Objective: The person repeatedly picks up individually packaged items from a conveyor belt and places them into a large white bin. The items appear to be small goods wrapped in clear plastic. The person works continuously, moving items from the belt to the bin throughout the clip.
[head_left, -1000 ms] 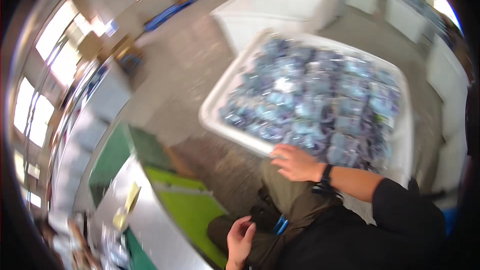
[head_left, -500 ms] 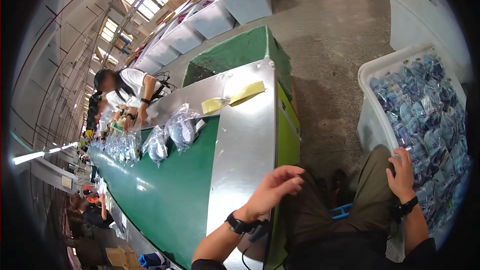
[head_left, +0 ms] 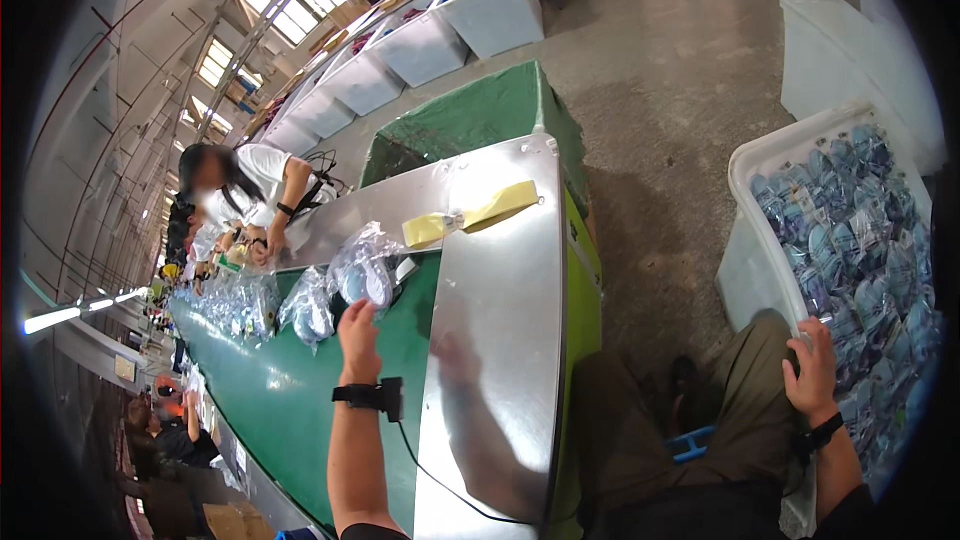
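My left hand (head_left: 360, 342) reaches over the green belt (head_left: 285, 395), fingers bent and slightly apart. Its fingertips are at the near edge of a clear plastic bag (head_left: 366, 275) with a rounded, pale blue-grey, shoe-like item inside; I cannot make out a grip on it. Another such clear bag (head_left: 310, 308) lies just left of it. On my right side, my right hand (head_left: 812, 370) holds the rim of a white bin (head_left: 745, 185), fingers curled over the edge. Bluish, shoe-like items in clear bags (head_left: 850, 240) fill that bin.
A metal table edge (head_left: 500, 310) borders the belt and carries a yellow strip (head_left: 500, 212). Behind it stands a green bin (head_left: 470, 115). More white bins (head_left: 495, 15) line the back. Co-workers (head_left: 265, 180) bend over further bags (head_left: 235, 305) along the belt.
My left hand has swung left and forward from beside my lap to the bagged item on the belt. My right hand stays on the white bin's rim. The view has shifted slightly.
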`<state>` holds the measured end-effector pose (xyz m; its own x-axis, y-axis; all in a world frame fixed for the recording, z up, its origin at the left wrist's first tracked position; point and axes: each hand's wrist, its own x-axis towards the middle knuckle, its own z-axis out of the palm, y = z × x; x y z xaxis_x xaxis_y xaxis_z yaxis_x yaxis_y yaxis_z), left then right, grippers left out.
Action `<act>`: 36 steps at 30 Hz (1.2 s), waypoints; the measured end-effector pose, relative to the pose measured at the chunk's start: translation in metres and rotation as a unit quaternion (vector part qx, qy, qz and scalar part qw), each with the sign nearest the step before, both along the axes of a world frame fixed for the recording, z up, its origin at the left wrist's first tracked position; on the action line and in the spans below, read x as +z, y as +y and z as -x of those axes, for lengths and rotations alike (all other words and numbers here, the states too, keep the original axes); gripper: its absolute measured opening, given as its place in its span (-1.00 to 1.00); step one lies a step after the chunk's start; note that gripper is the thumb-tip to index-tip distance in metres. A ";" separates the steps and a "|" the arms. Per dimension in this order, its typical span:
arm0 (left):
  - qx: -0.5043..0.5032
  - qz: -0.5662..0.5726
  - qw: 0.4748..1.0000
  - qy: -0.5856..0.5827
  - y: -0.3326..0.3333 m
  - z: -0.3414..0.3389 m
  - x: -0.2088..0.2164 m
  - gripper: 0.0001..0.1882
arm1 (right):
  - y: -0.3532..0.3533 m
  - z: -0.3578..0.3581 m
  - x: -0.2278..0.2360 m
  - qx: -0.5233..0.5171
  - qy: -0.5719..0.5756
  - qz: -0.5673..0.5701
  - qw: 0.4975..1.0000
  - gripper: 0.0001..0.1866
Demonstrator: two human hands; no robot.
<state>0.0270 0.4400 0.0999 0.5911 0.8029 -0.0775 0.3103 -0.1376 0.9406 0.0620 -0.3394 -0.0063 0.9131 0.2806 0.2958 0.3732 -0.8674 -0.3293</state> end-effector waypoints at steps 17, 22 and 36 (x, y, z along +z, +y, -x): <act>0.119 0.159 0.980 0.016 0.126 -0.041 -0.071 -0.73 | 0.009 0.000 0.007 -0.034 -0.001 0.035 0.999 -0.69; -0.042 0.030 0.996 0.070 0.079 -0.015 -0.056 -0.84 | 0.011 -0.001 0.011 -0.028 -0.013 0.042 0.999 -0.70; -0.159 0.050 0.983 -0.077 -0.066 0.091 -0.017 -0.45 | 0.007 0.001 0.012 -0.015 0.001 0.008 1.000 -0.68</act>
<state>-0.0641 0.3738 0.0824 0.8220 0.5683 -0.0366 0.1195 -0.1093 0.9868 0.0612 -0.3326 0.0055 0.9219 0.2578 0.2893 0.3461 -0.8835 -0.3157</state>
